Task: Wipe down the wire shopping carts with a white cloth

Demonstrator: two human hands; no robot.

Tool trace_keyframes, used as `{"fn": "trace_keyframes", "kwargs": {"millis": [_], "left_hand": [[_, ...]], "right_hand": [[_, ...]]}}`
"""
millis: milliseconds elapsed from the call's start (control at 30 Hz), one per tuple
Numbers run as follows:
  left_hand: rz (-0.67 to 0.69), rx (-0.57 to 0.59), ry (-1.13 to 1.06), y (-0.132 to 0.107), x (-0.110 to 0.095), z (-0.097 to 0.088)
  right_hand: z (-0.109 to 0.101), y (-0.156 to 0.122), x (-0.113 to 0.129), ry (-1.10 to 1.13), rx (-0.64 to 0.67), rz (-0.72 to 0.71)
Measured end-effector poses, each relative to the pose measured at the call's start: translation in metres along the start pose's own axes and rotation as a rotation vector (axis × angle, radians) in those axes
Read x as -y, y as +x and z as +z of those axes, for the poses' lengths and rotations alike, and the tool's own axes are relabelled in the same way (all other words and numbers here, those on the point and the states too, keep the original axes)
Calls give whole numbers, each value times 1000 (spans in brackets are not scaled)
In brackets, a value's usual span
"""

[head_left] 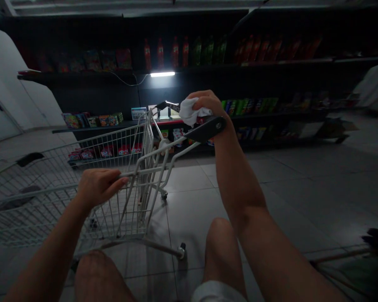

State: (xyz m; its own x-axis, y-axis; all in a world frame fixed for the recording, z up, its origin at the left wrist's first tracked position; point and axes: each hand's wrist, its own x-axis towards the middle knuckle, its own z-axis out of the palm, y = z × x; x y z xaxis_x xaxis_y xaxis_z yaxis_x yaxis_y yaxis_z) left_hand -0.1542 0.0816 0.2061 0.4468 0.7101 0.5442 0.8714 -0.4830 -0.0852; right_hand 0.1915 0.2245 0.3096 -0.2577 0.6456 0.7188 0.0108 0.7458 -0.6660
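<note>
The right hand [206, 107], just past 12 o'clock from the middle of the view, is closed, its fingers [208, 100] curled tightly around a crumpled white cloth [190, 111] pressed against a long black plastic handle [206, 128]; whether they also wrap the handle itself cannot be told. The left hand [99, 188], at 8 o'clock, is nearly closed, its fingers [115, 181] hooked over a smooth white metal tube [148, 169] of a white wire shopping cart [129, 209], whose open mesh basket stretches toward 9 o'clock. The cart stands between the right knee [220, 241] and a long run of black shelves [189, 79] at 12 o'clock, which hold red bottles [166, 52], green packets [248, 107] and colourful boxed snacks [93, 121] near a bright white tube lamp [162, 74]. A small round cart caster [182, 251] rests at 6 o'clock on smooth grey square floor tiles [192, 205], and a pale wall [19, 84] rises at 10 o'clock.
</note>
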Motion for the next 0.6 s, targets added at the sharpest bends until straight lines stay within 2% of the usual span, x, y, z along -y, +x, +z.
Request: {"fn": "trace_keyframes", "kwargs": {"millis": [100,167,300,367,467,533,600], "left_hand": [[-82,35,-92,-5,17,-3],[-136,26,-75,-9,29,-4],[-182,-20,35,-16,53,-2],[-220,-96,24,-19,56,-2],[-216,-295,-134,-19,42,-6],[-88,-393,-299,-16,20,-14],[52,-457,-373,-11,-5,-24]], "right_hand": [[15,-9,16,24,54,32],[28,-14,28,24,75,56],[56,-23,46,46,51,15],[68,-27,50,48,4,-40],[84,-36,53,87,-94,-177],[97,-47,57,98,-170,-272],[111,-63,62,19,-265,-337]]}}
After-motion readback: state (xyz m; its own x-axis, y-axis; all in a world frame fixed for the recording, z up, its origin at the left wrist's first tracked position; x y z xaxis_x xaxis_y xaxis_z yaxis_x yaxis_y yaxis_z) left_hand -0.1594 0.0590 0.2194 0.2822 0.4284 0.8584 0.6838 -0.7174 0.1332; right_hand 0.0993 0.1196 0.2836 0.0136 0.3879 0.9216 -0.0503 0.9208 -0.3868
